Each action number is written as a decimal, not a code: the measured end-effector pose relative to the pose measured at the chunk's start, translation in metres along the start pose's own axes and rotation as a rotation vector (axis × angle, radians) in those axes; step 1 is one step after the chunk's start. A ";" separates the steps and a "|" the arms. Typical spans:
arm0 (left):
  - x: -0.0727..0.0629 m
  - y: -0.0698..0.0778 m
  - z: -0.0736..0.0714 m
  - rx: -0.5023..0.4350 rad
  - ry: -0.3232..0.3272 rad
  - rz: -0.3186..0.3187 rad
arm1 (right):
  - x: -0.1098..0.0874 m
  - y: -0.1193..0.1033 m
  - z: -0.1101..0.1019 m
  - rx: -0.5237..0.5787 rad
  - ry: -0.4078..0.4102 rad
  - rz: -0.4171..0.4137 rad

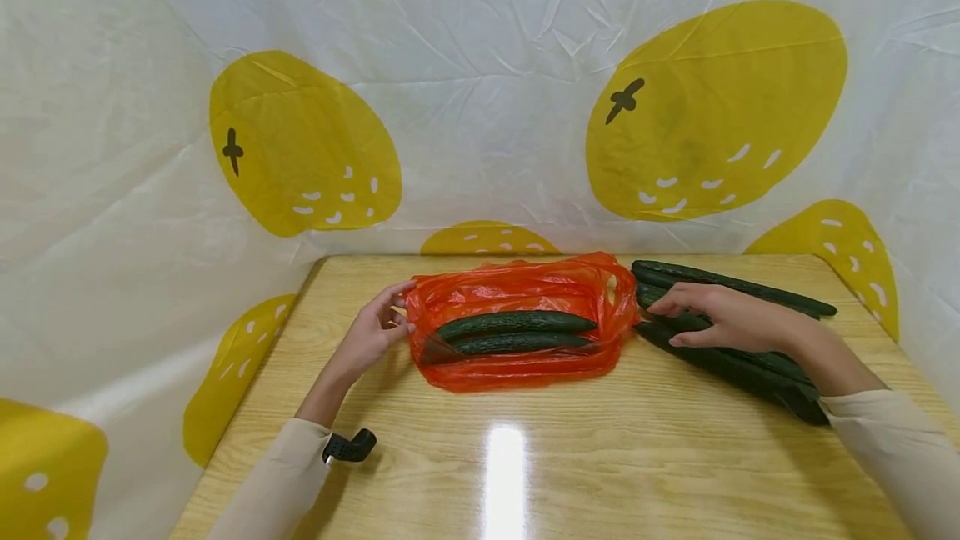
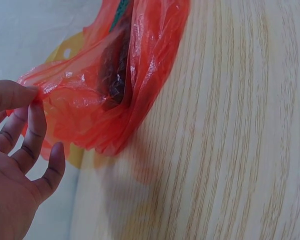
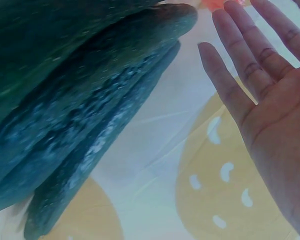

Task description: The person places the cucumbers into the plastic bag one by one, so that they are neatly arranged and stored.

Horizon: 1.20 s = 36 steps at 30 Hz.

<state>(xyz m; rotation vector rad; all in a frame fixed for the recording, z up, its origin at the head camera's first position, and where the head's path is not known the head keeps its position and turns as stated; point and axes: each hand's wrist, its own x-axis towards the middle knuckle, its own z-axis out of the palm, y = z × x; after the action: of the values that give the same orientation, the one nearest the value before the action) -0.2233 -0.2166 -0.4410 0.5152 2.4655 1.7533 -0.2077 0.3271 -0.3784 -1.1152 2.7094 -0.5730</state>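
Note:
A red plastic bag (image 1: pixel 517 377) lies on the table with its mouth spread, and two cucumbers (image 1: pixel 517 323) rest side by side inside it. At the bag's left end my left hand (image 1: pixel 371 332) pinches the thin plastic between thumb and finger; the left wrist view shows this left hand (image 2: pixel 25 155) with the film drawn out toward it. My right hand (image 1: pixel 723 317) hovers over a pile of loose cucumbers (image 1: pixel 757 369) to the right of the bag. In the right wrist view, its fingers (image 3: pixel 240 55) are extended and hold nothing, with cucumbers (image 3: pixel 85 100) beside them.
The wooden table (image 1: pixel 420 473) carries the bag and the pile. A white cloth (image 1: pixel 480 148) printed with yellow fruit hangs behind and along the sides. A black strap end (image 1: pixel 351 446) sticks out from the left sleeve. Light glares off the table's front middle.

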 end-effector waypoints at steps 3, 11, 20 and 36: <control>0.001 0.001 0.000 -0.012 0.000 0.001 | -0.007 0.003 0.003 -0.004 0.004 0.011; 0.002 0.000 0.000 -0.001 -0.003 -0.006 | -0.028 0.010 0.008 0.029 -0.003 0.061; 0.001 -0.001 0.000 -0.011 -0.015 -0.006 | -0.046 0.013 0.012 0.071 -0.023 0.117; -0.001 -0.002 0.001 -0.001 -0.020 -0.065 | -0.067 0.021 0.020 0.110 -0.012 0.141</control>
<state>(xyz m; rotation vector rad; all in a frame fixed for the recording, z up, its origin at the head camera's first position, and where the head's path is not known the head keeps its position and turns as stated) -0.2224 -0.2169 -0.4436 0.4447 2.4389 1.7167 -0.1682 0.3822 -0.4052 -0.8904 2.6822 -0.6800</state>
